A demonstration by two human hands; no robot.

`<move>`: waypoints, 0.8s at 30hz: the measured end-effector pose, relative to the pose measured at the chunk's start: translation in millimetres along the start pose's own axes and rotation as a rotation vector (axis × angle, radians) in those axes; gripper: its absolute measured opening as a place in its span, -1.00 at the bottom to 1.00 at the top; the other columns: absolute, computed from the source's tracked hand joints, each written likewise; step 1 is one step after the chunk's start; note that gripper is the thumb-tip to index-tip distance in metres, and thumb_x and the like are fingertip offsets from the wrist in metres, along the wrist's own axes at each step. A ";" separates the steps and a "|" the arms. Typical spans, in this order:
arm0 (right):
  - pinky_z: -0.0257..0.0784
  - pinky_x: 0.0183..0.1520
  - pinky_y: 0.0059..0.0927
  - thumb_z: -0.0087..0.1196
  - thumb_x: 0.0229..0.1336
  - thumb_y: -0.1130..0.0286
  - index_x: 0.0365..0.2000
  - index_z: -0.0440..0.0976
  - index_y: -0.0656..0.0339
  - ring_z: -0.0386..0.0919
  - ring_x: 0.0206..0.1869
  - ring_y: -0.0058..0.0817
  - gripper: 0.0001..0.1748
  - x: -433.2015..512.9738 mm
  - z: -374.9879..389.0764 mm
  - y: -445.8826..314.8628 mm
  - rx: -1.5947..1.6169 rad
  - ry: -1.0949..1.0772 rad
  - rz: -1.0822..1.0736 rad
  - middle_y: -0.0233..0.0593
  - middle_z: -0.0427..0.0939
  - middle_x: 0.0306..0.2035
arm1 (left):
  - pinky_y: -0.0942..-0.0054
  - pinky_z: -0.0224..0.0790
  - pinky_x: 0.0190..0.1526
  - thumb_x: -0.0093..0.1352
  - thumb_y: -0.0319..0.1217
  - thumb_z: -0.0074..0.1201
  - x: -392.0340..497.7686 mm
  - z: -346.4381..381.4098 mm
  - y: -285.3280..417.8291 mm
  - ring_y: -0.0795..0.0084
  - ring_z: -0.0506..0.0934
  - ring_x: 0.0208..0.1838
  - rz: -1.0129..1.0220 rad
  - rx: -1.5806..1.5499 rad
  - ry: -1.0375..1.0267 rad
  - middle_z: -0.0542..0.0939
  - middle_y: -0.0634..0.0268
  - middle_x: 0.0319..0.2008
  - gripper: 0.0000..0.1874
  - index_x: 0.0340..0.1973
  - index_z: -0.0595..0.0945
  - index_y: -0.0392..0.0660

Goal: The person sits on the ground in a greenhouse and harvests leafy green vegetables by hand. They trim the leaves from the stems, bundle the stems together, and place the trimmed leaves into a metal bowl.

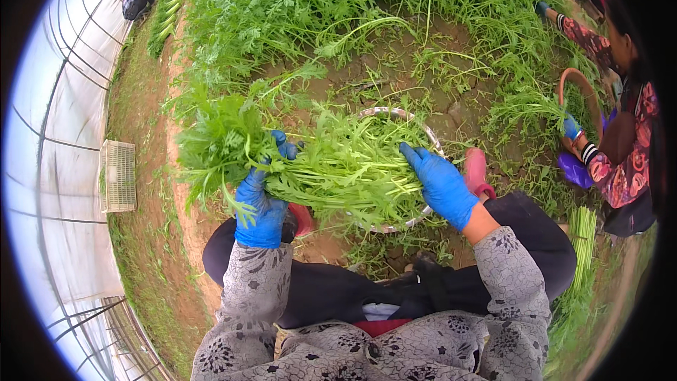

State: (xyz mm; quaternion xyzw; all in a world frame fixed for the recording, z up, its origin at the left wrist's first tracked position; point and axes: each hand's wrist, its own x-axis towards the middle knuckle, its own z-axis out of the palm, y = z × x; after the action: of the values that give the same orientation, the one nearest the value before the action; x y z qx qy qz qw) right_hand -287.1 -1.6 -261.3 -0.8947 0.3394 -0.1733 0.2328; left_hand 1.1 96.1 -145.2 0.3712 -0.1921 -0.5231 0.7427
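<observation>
A bunch of leafy greens (344, 169), looking like crown daisy, lies sideways in front of me, leaves to the left and pale stems to the right. My left hand (262, 203), in a blue glove, grips it near the leafy end, with fingers curled round the stems. My right hand (443, 186), also blue-gloved, touches the stem ends, its index finger extended. The thumb and palm of that hand are hidden, so I cannot tell whether it grips. Beneath the bunch, a round basin or basket with a pale rim (436, 140) shows between my knees, mostly covered by greens.
Dense standing greens (296, 5) grow ahead. At right, a co-worker's gloved hand (571, 127) holds greens beside a brown basket handle (576, 74). Cut stems (582, 238) lie bundled at my right. A plastic crate (119, 177) stands left by the greenhouse sheeting (69, 153).
</observation>
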 end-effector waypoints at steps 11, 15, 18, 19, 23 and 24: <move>0.52 -0.50 -0.27 0.12 0.12 0.44 -0.07 0.54 0.31 0.61 -0.52 -0.26 -0.66 6.0 72.3 63.8 0.647 -0.149 0.868 0.03 0.61 -0.37 | 0.09 0.22 0.24 0.45 -0.26 -0.01 12.3 8.9 11.4 0.36 0.39 -0.30 0.145 0.383 -0.253 0.35 0.39 -0.53 -0.80 -0.39 0.43 -0.05; 0.52 -0.17 -0.12 0.23 0.05 0.26 -0.07 0.58 0.10 0.61 -0.24 -0.08 -0.61 47.6 59.9 68.8 -0.029 -0.238 0.346 0.03 0.57 -0.32 | 0.04 0.00 0.38 0.37 -0.26 0.17 32.0 10.7 24.4 0.22 0.52 -0.12 0.067 0.607 -0.648 0.58 0.27 -0.44 -0.76 -0.27 0.61 -0.19; 0.49 -0.12 -0.11 0.17 -0.02 0.42 -0.14 0.58 0.13 0.58 -0.21 -0.10 -0.66 132.3 73.6 102.3 -0.050 -0.122 0.352 -0.05 0.56 -0.30 | 0.08 -0.08 0.41 0.39 -0.35 0.15 47.9 12.4 31.4 0.25 0.54 -0.02 -0.042 0.783 -0.849 0.66 0.26 -0.33 -0.81 -0.20 0.68 -0.20; 0.48 -0.11 -0.11 0.15 -0.04 0.46 -0.16 0.58 0.15 0.58 -0.21 -0.10 -0.67 164.8 84.6 118.5 -0.079 -0.026 0.261 -0.06 0.56 -0.29 | 0.10 -0.03 0.40 0.34 -0.36 0.20 51.7 9.9 31.7 0.32 0.54 -0.02 -0.032 0.887 -0.866 0.65 0.35 -0.36 -0.84 -0.21 0.71 -0.12; 0.43 -0.04 -0.08 0.09 -0.05 0.55 -0.22 0.57 0.19 0.56 -0.16 -0.11 -0.71 271.7 163.5 173.3 -0.252 -0.106 -0.021 -0.07 0.57 -0.25 | 0.14 0.07 0.34 0.32 -0.37 0.22 59.6 -25.3 25.2 0.36 0.54 0.00 -0.199 1.040 -0.839 0.62 0.39 -0.31 -0.82 -0.17 0.71 -0.05; 0.41 -0.02 -0.07 0.09 -0.04 0.55 -0.22 0.57 0.20 0.56 -0.14 -0.12 -0.72 287.4 182.6 184.4 -0.287 -0.126 -0.025 -0.07 0.57 -0.25 | 0.15 0.09 0.32 0.32 -0.37 0.21 57.6 -36.6 22.6 0.35 0.53 0.01 -0.242 1.076 -0.785 0.61 0.37 -0.29 -0.81 -0.15 0.70 -0.06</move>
State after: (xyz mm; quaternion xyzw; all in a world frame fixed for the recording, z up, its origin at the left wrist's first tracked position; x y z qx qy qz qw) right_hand -94.8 -266.6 -468.0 -0.9321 0.3343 -0.0696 0.1212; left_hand 61.9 60.0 -157.9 0.4907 -0.6384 -0.5301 0.2657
